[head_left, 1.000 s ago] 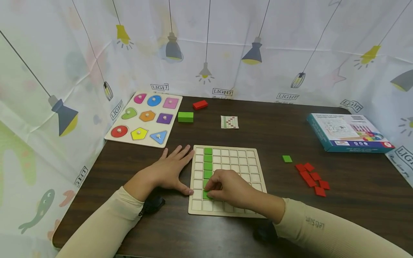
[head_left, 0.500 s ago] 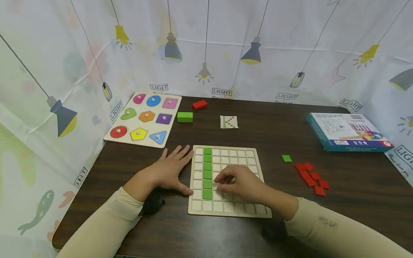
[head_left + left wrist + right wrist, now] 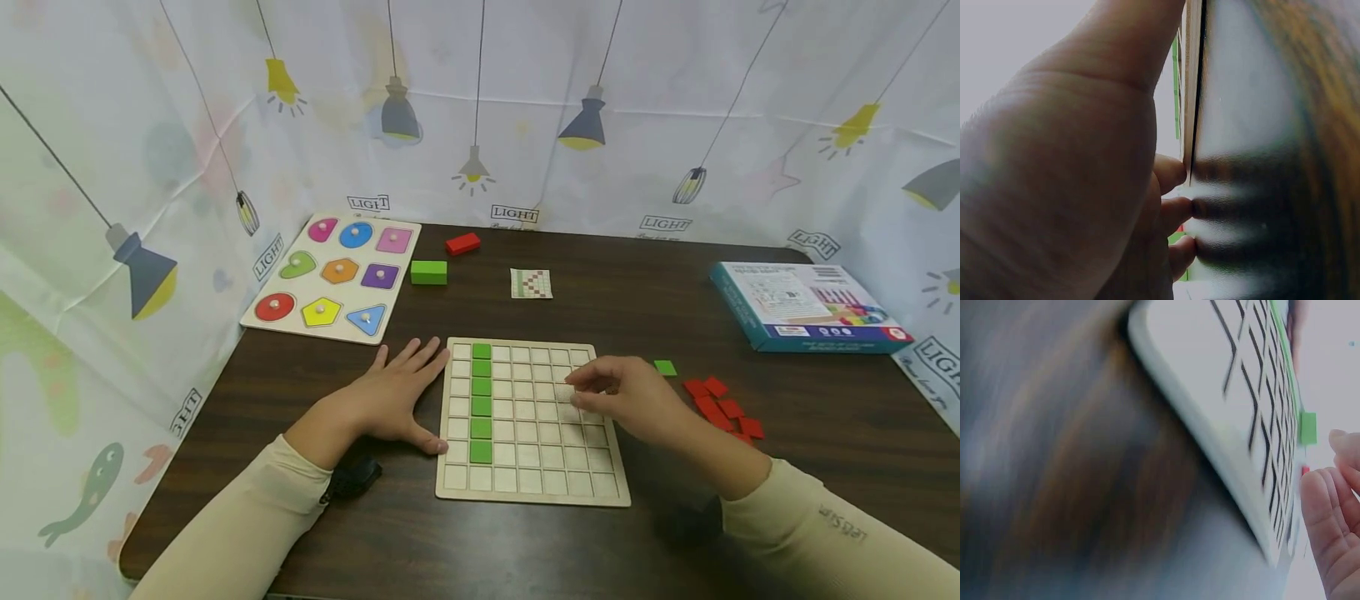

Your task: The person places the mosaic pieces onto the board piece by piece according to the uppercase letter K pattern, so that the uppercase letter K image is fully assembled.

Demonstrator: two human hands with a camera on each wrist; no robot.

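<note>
A square wooden grid board (image 3: 532, 493) lies on the dark table, its second column from the left filled with several green tiles (image 3: 481, 406) down to the second-lowest row. My left hand (image 3: 382, 400) rests on the table with fingers spread, fingertips and thumb at the board's left edge. Over the board's right edge hangs my right hand (image 3: 637, 396), thumb and fingers loosely bent and apart, holding nothing. In the right wrist view its fingers (image 3: 1319, 506) show a gap to the thumb. Just past that hand lies a single green tile (image 3: 664, 367), partly covered by it.
Several red tiles (image 3: 712, 404) lie right of the board, some hidden by the right hand. Behind the board are a small pattern card (image 3: 531, 284), a green block (image 3: 429, 272) and a red block (image 3: 462, 244). A shape puzzle (image 3: 322, 279) lies back left, a flat box (image 3: 813, 308) right.
My right hand has let go of the lowest green tile in the column and moved right across the board to its right edge. The left hand has stayed in place.
</note>
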